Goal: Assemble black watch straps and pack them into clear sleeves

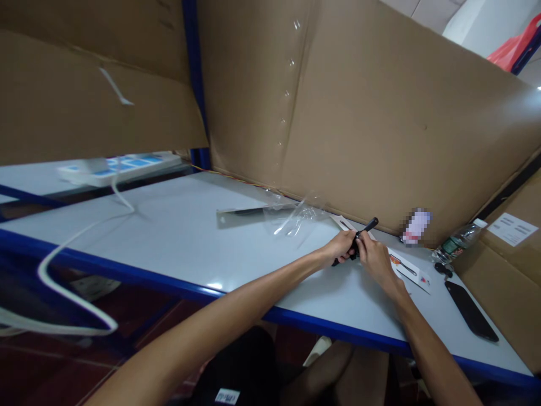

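Both of my hands meet over the table at the right of the head view. My left hand (341,246) is closed around a black tool with a slim rod-like handle (372,224). The handle sticks out up and to the right, and a dark end shows below my left fingers. My right hand (375,258) is closed on the same tool, its fingers against the middle part. My fingers cover most of it, so its exact kind is hidden. Beside my right hand lies a white printed card (416,276) with an orange and black picture.
A clear plastic wrapper (298,220) and a flat piece with a dark strip (239,217) lie left of my hands. Rightward are a plastic bottle (459,242), small black round pieces (443,269) and a black phone (471,311). Cardboard (372,113) walls the back. A white cable (67,248) hangs left.
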The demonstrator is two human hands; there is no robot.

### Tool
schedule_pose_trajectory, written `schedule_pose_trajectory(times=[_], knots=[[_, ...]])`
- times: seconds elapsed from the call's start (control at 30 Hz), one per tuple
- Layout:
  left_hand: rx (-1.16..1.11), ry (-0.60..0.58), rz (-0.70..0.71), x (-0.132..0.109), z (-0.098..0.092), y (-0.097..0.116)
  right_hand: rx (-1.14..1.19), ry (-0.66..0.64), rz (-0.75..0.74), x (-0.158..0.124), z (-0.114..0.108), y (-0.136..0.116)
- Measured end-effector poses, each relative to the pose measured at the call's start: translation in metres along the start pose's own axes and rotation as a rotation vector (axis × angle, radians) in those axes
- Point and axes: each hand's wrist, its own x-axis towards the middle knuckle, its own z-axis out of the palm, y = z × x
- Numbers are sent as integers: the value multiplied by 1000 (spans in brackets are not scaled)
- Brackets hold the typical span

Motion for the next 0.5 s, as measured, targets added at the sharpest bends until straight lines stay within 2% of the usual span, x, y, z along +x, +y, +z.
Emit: schedule_pose_trajectory(times=[0.23,0.5], knots=[[217,113,5,5,0,-7,51,-61,-13,1,2,6],[122,90,-1,5,0,-7,-22,-42,-60,-2,-3,4]])
